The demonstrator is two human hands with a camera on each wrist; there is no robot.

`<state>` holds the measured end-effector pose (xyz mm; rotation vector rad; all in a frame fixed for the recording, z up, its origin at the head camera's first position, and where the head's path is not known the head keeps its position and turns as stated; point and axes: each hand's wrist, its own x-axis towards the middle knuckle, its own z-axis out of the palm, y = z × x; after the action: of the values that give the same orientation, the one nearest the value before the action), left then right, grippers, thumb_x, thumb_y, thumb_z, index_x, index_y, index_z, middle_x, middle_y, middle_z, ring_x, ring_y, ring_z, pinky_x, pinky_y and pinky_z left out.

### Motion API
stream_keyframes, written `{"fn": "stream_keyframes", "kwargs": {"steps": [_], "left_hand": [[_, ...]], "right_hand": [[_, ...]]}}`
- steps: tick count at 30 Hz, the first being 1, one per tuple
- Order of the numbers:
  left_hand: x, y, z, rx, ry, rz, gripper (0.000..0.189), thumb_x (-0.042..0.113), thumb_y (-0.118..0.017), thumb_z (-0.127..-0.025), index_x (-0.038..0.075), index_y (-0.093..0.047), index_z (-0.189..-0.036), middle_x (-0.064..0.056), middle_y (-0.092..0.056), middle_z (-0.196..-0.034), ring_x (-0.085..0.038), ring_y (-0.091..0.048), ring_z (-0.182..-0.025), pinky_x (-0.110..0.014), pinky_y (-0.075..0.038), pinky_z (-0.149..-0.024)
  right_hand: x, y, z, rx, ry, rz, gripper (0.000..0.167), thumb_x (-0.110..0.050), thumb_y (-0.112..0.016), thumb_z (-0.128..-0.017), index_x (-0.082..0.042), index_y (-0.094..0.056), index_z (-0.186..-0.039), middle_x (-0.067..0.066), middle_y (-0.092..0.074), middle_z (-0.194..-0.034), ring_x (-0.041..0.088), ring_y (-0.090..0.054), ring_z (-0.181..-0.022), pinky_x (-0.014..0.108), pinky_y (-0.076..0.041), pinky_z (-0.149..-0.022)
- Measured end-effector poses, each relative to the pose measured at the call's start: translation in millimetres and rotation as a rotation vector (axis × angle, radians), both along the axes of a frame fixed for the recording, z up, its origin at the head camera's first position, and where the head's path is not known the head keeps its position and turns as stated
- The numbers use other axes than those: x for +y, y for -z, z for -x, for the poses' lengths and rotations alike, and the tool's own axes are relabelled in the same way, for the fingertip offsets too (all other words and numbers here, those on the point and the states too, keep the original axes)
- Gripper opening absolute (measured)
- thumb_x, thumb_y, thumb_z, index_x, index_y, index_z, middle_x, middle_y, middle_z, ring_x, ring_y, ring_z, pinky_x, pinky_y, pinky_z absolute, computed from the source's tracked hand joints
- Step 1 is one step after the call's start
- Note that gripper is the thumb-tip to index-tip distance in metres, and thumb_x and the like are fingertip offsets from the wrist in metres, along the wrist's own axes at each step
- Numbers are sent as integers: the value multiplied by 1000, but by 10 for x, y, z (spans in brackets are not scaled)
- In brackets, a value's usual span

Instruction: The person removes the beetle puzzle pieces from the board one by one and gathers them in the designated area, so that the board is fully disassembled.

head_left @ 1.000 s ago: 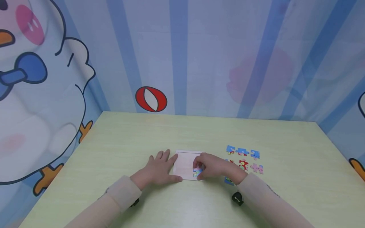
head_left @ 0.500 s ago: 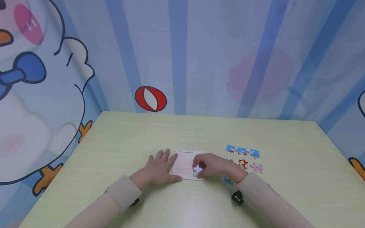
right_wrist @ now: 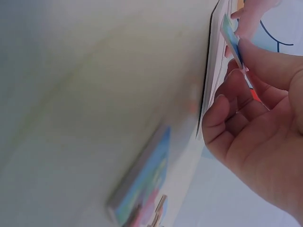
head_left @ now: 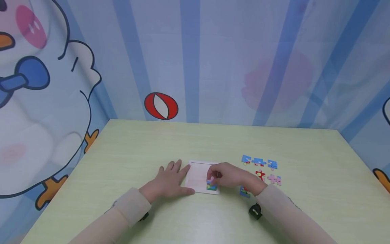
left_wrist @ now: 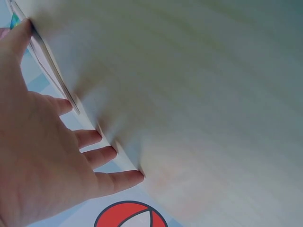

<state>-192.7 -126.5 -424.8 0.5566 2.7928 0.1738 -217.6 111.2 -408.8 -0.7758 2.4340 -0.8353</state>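
Note:
A shallow white puzzle tray lies mid-table in the head view. My left hand rests with spread fingers at its left side, thumb and index fingertip touching the edge. My right hand pinches a blue, green and pink puzzle piece over the tray's lower right part. In the right wrist view this puzzle piece stands tilted between thumb and fingers, close to the tray; whether it touches the bottom I cannot tell. The right fingers hide part of the tray's right side.
Several loose puzzle pieces lie in rows right of the tray, some partly hidden under the right forearm. One blurred piece shows near the right wrist camera. A striped cartoon curtain hangs behind the pale table.
My right hand has shifted slightly right, still pinching the piece. The piece has tilted, so its printed colours show more clearly. My left hand has stayed in place.

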Motion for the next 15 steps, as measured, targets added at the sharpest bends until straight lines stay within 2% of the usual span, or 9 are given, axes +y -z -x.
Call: {"fn": "stream_keyframes", "kwargs": {"steps": [5, 15], "left_hand": [[0, 21, 11, 11, 0, 4, 91, 71, -54, -82, 18, -30, -153, -17, -22, -157, -41, -20, -143, -68, -22, -107], [2, 7, 4, 10, 2, -1, 92, 71, -54, -83, 17, -30, -152, -18, -22, -157, -42, -20, -143, -68, -22, -106]], "right_hand": [[10, 12, 15, 17, -9, -2, 3, -14, -63, -94, -12, -64, -93, -4, -56, -84, 15, -51, -83, 31, -44, -75], [150, -21, -3, 60, -33, 71, 5, -13, -60, -95, -11, -64, -93, -4, -56, -80, 13, -49, -75, 26, -43, -69]]}}
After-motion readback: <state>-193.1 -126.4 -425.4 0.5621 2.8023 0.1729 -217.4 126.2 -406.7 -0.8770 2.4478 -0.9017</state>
